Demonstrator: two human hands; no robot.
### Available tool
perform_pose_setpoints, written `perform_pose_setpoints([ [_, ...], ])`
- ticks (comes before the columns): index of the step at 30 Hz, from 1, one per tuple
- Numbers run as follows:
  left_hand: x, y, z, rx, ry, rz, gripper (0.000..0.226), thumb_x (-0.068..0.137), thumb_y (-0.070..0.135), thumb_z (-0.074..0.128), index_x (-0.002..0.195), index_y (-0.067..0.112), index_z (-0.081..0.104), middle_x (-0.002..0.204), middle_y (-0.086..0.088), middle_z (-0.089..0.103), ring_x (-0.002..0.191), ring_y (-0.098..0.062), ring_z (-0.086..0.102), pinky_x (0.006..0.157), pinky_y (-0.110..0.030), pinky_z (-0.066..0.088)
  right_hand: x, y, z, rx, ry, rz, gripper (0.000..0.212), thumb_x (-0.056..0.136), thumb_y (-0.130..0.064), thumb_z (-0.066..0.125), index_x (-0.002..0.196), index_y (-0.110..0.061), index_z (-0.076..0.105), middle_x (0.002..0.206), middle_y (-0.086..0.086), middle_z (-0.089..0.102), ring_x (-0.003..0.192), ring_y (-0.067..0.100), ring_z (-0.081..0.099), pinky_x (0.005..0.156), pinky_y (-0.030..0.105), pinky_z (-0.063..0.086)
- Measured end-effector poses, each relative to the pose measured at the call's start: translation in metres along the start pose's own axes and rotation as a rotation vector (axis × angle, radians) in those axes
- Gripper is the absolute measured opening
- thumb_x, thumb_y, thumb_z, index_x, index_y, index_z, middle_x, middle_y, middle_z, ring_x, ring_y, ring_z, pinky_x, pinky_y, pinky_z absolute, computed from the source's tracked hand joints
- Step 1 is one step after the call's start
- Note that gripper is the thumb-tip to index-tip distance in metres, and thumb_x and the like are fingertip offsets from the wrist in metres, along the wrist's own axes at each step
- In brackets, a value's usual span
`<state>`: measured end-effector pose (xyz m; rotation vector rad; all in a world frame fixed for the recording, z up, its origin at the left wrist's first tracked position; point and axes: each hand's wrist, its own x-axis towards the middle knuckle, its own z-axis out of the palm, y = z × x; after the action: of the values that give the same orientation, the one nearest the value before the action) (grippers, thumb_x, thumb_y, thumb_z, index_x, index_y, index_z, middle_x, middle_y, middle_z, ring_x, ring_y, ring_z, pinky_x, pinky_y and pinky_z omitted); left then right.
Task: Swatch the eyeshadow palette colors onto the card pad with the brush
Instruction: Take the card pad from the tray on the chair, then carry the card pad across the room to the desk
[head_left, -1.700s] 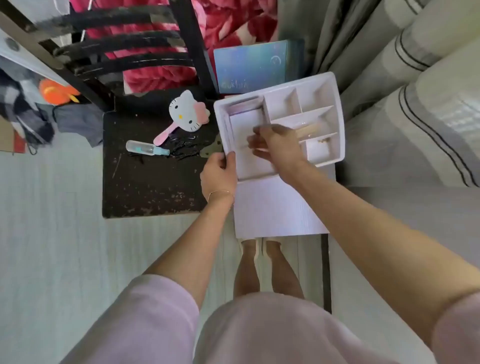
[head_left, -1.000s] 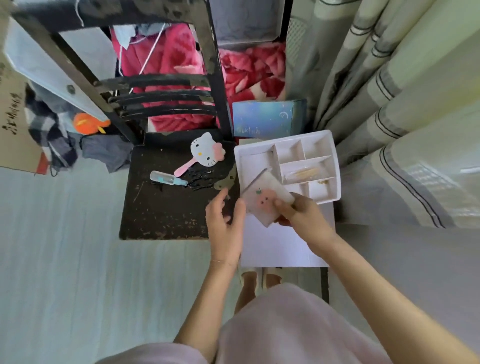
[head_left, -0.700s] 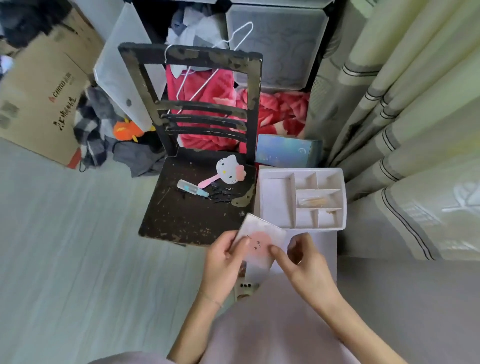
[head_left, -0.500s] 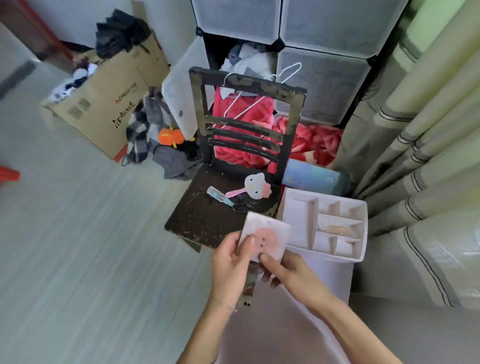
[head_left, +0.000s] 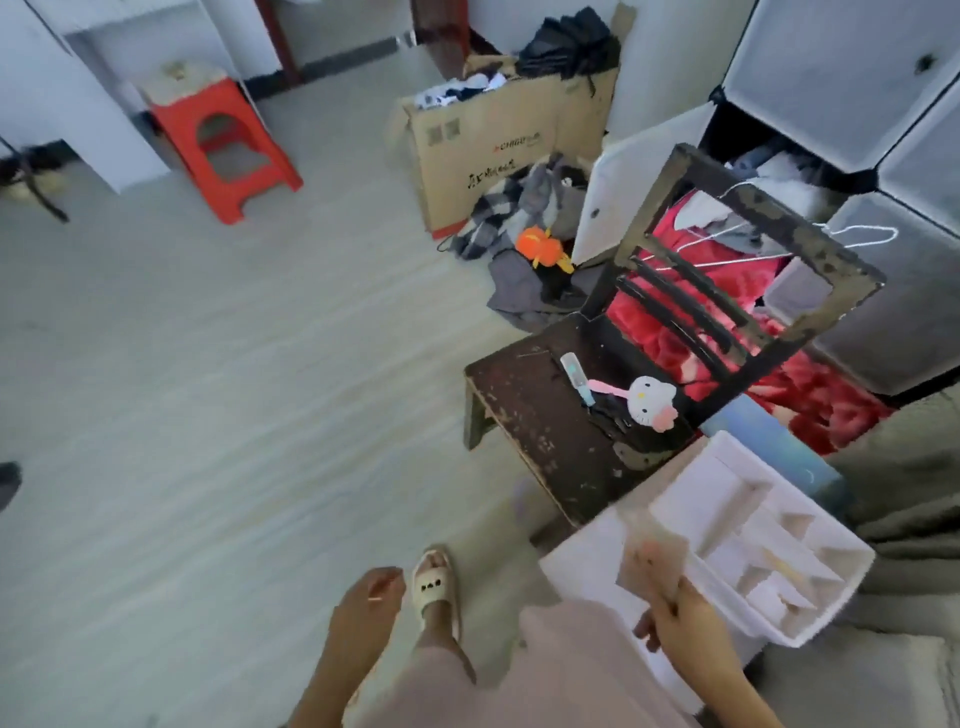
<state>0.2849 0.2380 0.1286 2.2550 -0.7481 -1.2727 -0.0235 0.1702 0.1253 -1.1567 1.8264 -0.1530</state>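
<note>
Since half a second before, the view had swung left and the left hand (head_left: 370, 603) had let go of the palette (head_left: 655, 557), dropping toward the floor beside the slipper (head_left: 435, 586). It seemed to pinch something thin and pale at its fingertips, though blur made that uncertain. The right hand (head_left: 680, 621) pinched the palette's near edge, holding it just above the tray (head_left: 831, 605), which sat beside the chair (head_left: 550, 415). No brush or card pad could be made out with certainty; a pale stick lay in a tray compartment. To do this step well, the palette probably needed setting flat on a steady surface and opening, before the brush was loaded.
</note>
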Motion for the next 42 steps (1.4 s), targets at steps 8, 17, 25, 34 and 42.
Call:
perform_pose_setpoints([
  [8, -0.005, -0.095, -0.08, -0.284, 0.216, -0.303, 0.014, 0.09, 0.008, 0.051, 0.095, 0.003, 0.062, 0.081, -0.012, 0.067, 0.069, -0.028, 0.062, 0.067, -0.034, 0.046, 0.007, -0.045, 0.059, -0.103, -0.052, 0.039, 0.03, 0.097, -0.027, 0.037, 0.092, -0.002, 0.053, 0.068, 0.015, 0.062, 0.063, 0.032, 0.059, 0.068, 0.04, 0.048],
  [17, 0.075, -0.084, -0.192, -0.345, 0.219, -0.266, 0.014, 0.093, 0.014, 0.048, 0.098, 0.009, 0.06, 0.087, -0.009, 0.066, 0.071, -0.021, 0.062, 0.071, -0.031, 0.044, 0.044, -0.198, 0.172, -0.413, -0.243, -0.204, 0.032, 0.097, -0.026, 0.036, 0.082, -0.008, 0.057, 0.063, -0.001, 0.06, 0.058, 0.01, 0.054, 0.054, 0.025, 0.039],
  [25, 0.14, -0.072, -0.247, -0.37, 0.159, -0.374, 0.015, 0.092, 0.014, 0.047, 0.099, 0.008, 0.06, 0.085, -0.007, 0.064, 0.067, -0.017, 0.057, 0.066, -0.027, 0.041, 0.082, -0.283, 0.219, -0.401, -0.217, -0.194, 0.03, 0.093, -0.014, 0.041, 0.066, -0.008, 0.052, 0.061, 0.007, 0.06, 0.058, 0.02, 0.055, 0.052, 0.028, 0.036],
  [34, 0.223, -0.036, -0.293, -0.538, 0.259, -0.543, 0.016, 0.09, 0.01, 0.049, 0.097, 0.002, 0.061, 0.079, -0.011, 0.061, 0.061, -0.023, 0.05, 0.055, -0.026, 0.036, 0.176, -0.418, 0.243, -0.501, -0.277, -0.289, 0.033, 0.095, -0.02, 0.041, 0.065, -0.014, 0.052, 0.059, 0.001, 0.06, 0.056, 0.015, 0.054, 0.051, 0.028, 0.036],
  [42, 0.306, 0.018, -0.368, -0.641, 0.368, -0.457, 0.012, 0.092, 0.012, 0.048, 0.094, 0.008, 0.059, 0.085, -0.01, 0.064, 0.068, -0.022, 0.057, 0.06, -0.028, 0.041, 0.222, -0.568, 0.303, -0.66, -0.448, -0.491, 0.032, 0.096, -0.028, 0.037, 0.073, -0.014, 0.053, 0.063, 0.0, 0.062, 0.056, 0.01, 0.056, 0.053, 0.023, 0.039],
])
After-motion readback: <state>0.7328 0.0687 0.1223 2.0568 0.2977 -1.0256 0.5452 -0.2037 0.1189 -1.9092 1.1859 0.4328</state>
